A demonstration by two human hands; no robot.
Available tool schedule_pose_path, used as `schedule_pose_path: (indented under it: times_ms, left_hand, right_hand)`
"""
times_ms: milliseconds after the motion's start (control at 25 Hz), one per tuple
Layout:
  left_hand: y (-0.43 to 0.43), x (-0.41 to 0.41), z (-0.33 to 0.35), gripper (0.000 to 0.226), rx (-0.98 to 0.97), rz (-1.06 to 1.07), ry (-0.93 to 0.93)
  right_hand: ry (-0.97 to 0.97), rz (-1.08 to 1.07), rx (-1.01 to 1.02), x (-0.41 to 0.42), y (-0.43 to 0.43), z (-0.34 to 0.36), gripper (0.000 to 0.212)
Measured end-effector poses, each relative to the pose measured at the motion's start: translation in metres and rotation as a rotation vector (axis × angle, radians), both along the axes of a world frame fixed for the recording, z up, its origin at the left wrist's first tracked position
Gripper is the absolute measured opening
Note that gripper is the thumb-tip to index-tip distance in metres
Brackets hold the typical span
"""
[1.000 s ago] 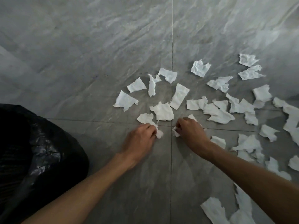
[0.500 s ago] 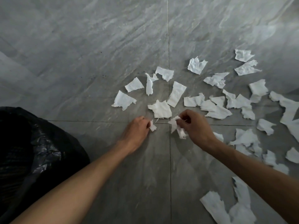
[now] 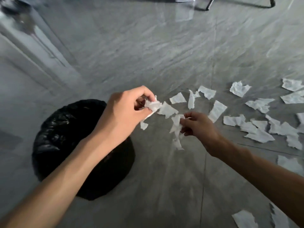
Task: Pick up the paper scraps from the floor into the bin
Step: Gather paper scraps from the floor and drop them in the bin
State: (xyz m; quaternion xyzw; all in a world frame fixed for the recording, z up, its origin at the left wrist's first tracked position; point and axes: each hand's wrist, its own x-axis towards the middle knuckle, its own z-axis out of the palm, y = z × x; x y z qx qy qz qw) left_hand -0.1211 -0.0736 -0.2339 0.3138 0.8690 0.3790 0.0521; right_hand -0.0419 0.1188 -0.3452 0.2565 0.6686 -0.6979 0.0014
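My left hand (image 3: 126,111) is raised above the floor and closed around a crumpled bunch of white paper scraps (image 3: 153,105). It hovers just right of the black-bagged bin (image 3: 65,137), whose far edge my left forearm crosses. My right hand (image 3: 197,125) pinches a dangling strip of torn paper scraps (image 3: 176,129) a little to the right of the left hand. Several white scraps (image 3: 217,111) lie scattered on the grey tiled floor to the right.
The grey marble-look tile floor (image 3: 148,55) stretches ahead. A metal furniture frame (image 3: 238,4) stands at the top right. A pale wall base or door edge (image 3: 32,51) runs along the left. More scraps (image 3: 245,219) lie near my right forearm.
Both hands have lifted off the floor holding scraps and moved left toward the bin. The view has swung up and left, bringing the whole bin into sight.
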Motion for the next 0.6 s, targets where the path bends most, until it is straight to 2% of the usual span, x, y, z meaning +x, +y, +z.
schedule_pose_path:
  times_ms: [80, 200, 320, 400, 520, 600]
  left_hand:
    - [-0.044, -0.005, 0.012, 0.014, -0.020, 0.110, 0.042]
    - [-0.110, -0.013, -0.006, 0.016, -0.266, 0.319, 0.096]
    - [-0.161, -0.017, -0.040, 0.017, -0.501, 0.418, -0.023]
    - [-0.181, -0.017, -0.057, 0.023, -0.573, 0.454, -0.124]
    - [-0.195, -0.016, -0.066, 0.026, -0.572, 0.475, -0.196]
    - [-0.200, -0.016, -0.066, 0.025, -0.590, 0.489, -0.199]
  right_hand:
    - [0.083, 0.055, -0.026, -0.016, -0.026, 0.028, 0.009]
    - [0.215, 0.132, -0.111, -0.040, -0.067, 0.066, 0.006]
    - [0.301, 0.227, -0.184, -0.066, -0.112, 0.092, 0.004]
    - [0.324, 0.285, -0.219, -0.080, -0.141, 0.098, 0.001]
    - [0.230, 0.400, -0.154, -0.093, -0.172, 0.088, 0.007]
    - [0.092, 0.529, 0.027, -0.095, -0.178, 0.075, 0.018]
